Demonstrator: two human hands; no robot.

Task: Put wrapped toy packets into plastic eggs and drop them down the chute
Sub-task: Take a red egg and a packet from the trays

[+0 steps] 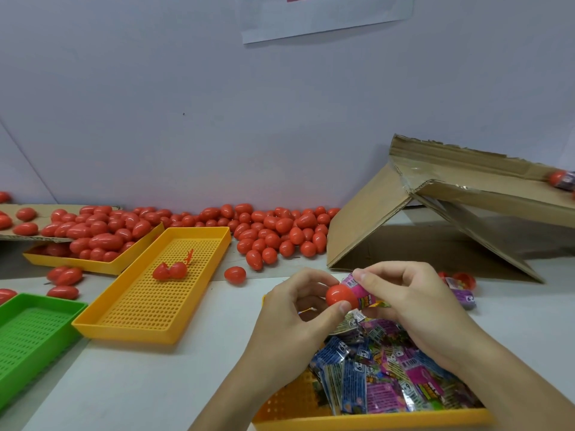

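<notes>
Head view looks down on a pale surface (149, 377) where both hands meet just above the near yellow tray (373, 422). The left hand (298, 309) pinches a red egg half (341, 295) between thumb and fingers; the right hand (413, 303) pinches a pink wrapped packet (357, 290) whose end touches the egg half's open side. How far the packet sits inside cannot be told, since fingers cover the joint.

That tray holds a heap of wrapped packets (389, 384); its right and near edges run out of the picture and both forearms cross over it. Left of the hands lies open surface, bounded by a long yellow perforated tray (149, 306) carrying an opened red egg (169, 270), and by a green tray (28, 334) cut off at the left edge. Behind, a pile of red eggs (273, 234) lies along the wall (186, 104), spilling over another yellow tray (93, 265) that is half hidden under a cardboard sheet (18, 209).

At the right, a cardboard chute (485, 194) slopes toward the right edge on a folded cardboard support (370, 219); a filled egg (560, 179) lies on it, blurred and partly cut off. Beside the right hand, another egg with a purple packet (463, 290) rests on the surface, partly hidden by the hand.
</notes>
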